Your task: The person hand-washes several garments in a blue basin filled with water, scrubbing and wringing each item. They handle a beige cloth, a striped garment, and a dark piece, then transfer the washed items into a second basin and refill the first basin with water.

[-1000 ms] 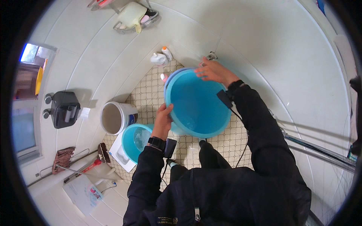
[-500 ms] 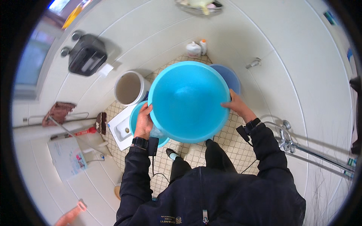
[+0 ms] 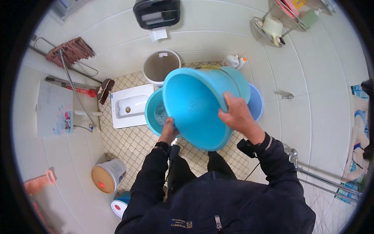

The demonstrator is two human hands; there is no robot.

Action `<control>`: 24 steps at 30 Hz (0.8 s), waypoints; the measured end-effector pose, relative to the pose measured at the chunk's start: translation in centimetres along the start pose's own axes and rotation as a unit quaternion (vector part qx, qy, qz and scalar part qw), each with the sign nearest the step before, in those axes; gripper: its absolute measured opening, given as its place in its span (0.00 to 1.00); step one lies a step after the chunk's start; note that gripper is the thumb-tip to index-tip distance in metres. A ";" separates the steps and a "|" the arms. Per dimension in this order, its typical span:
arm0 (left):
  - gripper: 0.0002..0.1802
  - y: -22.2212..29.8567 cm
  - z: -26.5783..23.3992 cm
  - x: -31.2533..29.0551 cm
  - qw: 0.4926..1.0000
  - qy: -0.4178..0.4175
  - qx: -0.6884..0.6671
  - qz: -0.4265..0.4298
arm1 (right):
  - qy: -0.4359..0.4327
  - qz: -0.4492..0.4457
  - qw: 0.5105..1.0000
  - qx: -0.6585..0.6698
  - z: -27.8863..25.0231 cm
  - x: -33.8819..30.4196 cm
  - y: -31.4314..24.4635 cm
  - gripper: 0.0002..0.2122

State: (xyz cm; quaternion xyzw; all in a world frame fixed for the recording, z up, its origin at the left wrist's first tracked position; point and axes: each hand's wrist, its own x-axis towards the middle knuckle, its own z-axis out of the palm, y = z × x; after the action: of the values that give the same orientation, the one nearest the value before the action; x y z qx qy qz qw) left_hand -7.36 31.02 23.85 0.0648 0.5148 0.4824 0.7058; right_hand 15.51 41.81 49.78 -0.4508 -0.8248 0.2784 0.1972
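Observation:
A large turquoise tub is held up between my hands, tilted with its mouth toward the left. My right hand grips its right side, thumb over the rim. My left hand is on the near left part of the rim, its fingers partly hidden beneath. Below the tub's left edge, a smaller turquoise basin stands on the floor, partly covered by the tub. Foamy water shows in it. A blue basin shows behind the tub's right side. I see no water pouring out.
A white squat toilet is set in the tiled floor at left. Behind it stands a pale bucket. White bottles sit in the far corner. A lidded bucket is at near left; a shower bar runs along the right wall.
The large tub has gone from nearly level to tipped leftward. My right hand has lifted its side, and my left hand has shifted lower along the rim. The view has turned.

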 end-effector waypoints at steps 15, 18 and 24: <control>0.32 -1.1 -2.0 0.0 0.984 -0.088 0.107 -0.113 | 0.033 0.150 0.988 -0.008 3.2 1.3 1.7 0.09; 0.31 -2.3 -1.1 -1.3 0.992 -0.049 0.093 -0.064 | 0.022 0.217 0.973 -0.069 4.7 2.0 5.0 0.11; 0.32 -5.7 -0.6 -3.8 0.991 0.058 0.071 -0.101 | -0.077 0.275 0.945 -0.160 9.7 2.3 8.7 0.14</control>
State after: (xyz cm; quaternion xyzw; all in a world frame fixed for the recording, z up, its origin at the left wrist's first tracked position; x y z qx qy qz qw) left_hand -4.29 24.94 22.73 0.0342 0.5913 0.3741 0.7136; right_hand 14.30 44.91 36.97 -0.6628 -0.7154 0.2199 -0.0254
